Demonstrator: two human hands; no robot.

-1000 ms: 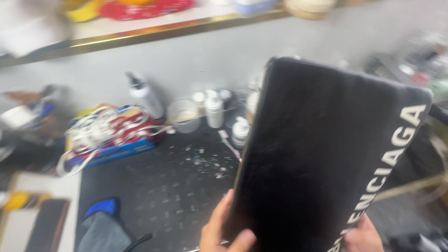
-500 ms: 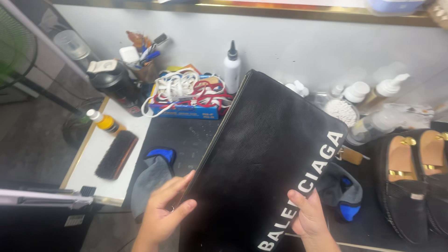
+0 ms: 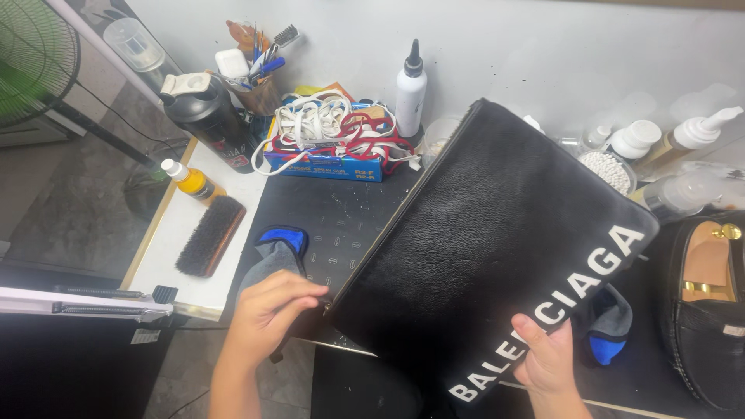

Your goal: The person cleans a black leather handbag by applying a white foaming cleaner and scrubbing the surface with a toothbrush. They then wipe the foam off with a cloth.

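Currently: handling step | your left hand (image 3: 268, 314) pinches the black leather pouch (image 3: 489, 256) at its near corner, right hand (image 3: 547, 357) fingers clamped on its lower edge | pouch tilted over the black work mat (image 3: 341, 225) | next: steady two-handed grip, clear of the loafer (image 3: 710, 310).

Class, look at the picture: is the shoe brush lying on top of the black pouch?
No. The shoe brush lies on the white board left of the black pouch, well apart from it.

The flat black grained-leather pouch (image 3: 497, 248) tipped from near upright to lying slanted over the dark cutting mat (image 3: 341, 225). The left hand (image 3: 268, 318) slid to its lower-left corner, and the right hand (image 3: 547, 361) stayed under its printed edge.
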